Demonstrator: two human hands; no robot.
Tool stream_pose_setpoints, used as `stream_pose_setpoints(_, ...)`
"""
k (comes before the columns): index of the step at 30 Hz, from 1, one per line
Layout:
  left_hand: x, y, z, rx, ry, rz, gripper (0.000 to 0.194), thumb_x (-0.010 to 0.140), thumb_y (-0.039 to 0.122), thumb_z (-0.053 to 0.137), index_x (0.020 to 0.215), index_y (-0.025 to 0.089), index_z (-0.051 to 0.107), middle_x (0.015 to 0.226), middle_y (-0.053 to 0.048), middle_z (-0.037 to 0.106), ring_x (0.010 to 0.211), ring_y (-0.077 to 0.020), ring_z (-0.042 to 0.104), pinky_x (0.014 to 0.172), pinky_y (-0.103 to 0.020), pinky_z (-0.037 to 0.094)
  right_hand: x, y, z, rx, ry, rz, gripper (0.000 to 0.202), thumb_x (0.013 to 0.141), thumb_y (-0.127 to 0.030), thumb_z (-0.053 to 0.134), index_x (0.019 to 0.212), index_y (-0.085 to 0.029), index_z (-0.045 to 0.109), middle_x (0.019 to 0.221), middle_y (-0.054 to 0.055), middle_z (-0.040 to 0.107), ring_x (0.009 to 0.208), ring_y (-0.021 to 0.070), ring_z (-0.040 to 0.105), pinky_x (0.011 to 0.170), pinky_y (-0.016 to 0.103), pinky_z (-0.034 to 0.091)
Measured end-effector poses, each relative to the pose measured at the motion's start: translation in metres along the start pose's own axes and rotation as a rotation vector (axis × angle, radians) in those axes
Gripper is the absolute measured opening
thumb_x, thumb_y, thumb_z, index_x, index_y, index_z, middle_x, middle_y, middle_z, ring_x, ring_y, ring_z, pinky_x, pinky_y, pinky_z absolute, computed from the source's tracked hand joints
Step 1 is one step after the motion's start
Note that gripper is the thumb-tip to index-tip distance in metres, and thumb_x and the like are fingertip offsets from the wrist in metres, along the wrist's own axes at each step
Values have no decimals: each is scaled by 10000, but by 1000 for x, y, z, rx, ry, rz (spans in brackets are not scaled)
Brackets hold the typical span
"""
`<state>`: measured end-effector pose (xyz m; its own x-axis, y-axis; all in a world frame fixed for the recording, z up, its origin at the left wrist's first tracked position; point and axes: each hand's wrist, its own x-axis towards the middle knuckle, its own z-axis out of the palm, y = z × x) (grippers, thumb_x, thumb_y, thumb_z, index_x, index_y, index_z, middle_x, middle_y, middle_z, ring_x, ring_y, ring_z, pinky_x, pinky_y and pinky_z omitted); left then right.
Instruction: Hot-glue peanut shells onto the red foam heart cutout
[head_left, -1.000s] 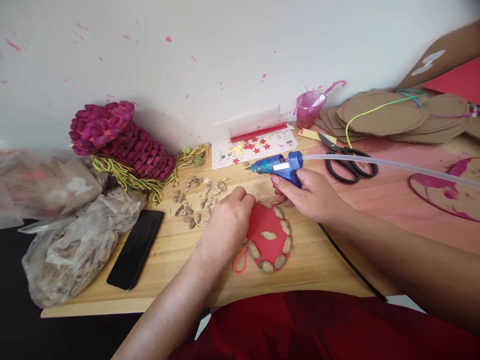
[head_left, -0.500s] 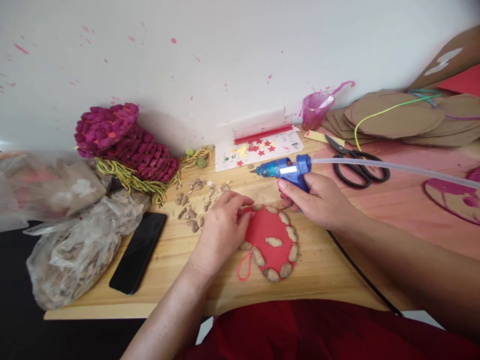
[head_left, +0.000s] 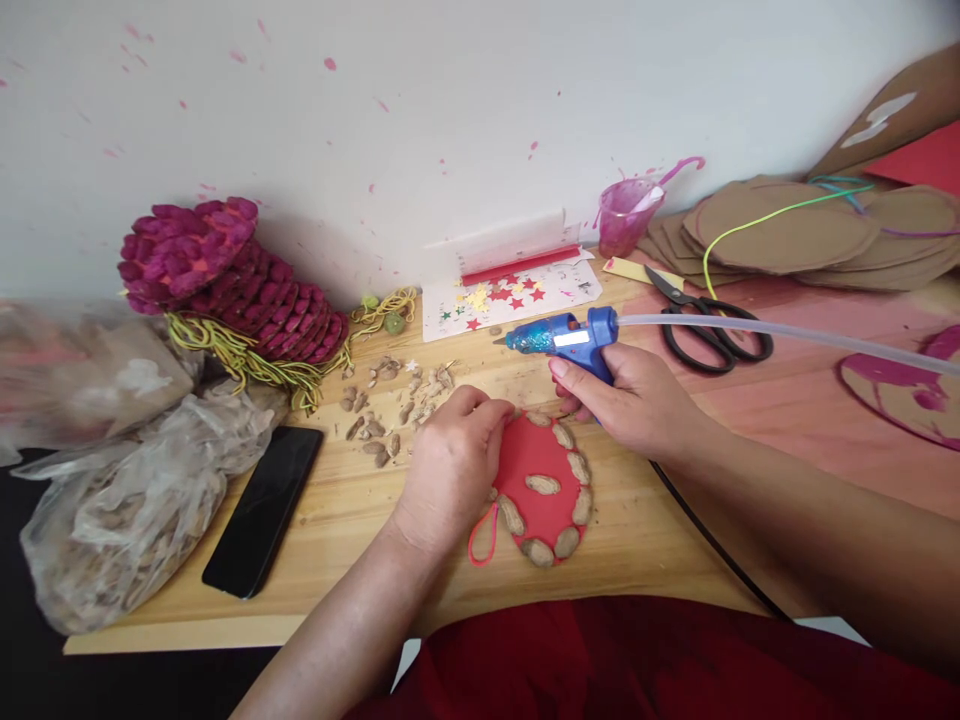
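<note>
Round red disc point(head_left: 528, 452) rimmed with tan peanuts point(head_left: 578, 467), lower centre; left hand point(head_left: 454, 455) curls at its edge, grasp unclear; right hand point(head_left: 637, 400) grips blue glue gun point(head_left: 591, 350).

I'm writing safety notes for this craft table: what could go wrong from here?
The nozzle of the glue gun in the right hand sits near the left hand; if hot, it might burn on contact. The black cord runs to the edge of the wooden table, so it could snag.
</note>
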<state>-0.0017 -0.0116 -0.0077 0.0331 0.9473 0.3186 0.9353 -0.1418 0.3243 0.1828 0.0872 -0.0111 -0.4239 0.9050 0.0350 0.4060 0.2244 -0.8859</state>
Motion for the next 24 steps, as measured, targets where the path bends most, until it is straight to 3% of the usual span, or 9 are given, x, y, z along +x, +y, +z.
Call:
stream_pose_setpoints(9,-1,1,-1,89,-48,15,193,958,165,536,963,222,721,899,-19,646,765,-136,623,681,-242,477,-1,0,-1,-18,-15,2,385,920,-542,551,816,-193,676,755,64,727,708,214,680,640,321,535)
stream_pose_setpoints(24,0,5,-1,81,-111,-4,258,967,117,465,962,213,704,950,-36,650,835,-152,631,761,-270,498,0,-1,0,-1,-4,5,351,905,-514,578,787,-197,672,725,59,718,716,222,678,647,330,539)
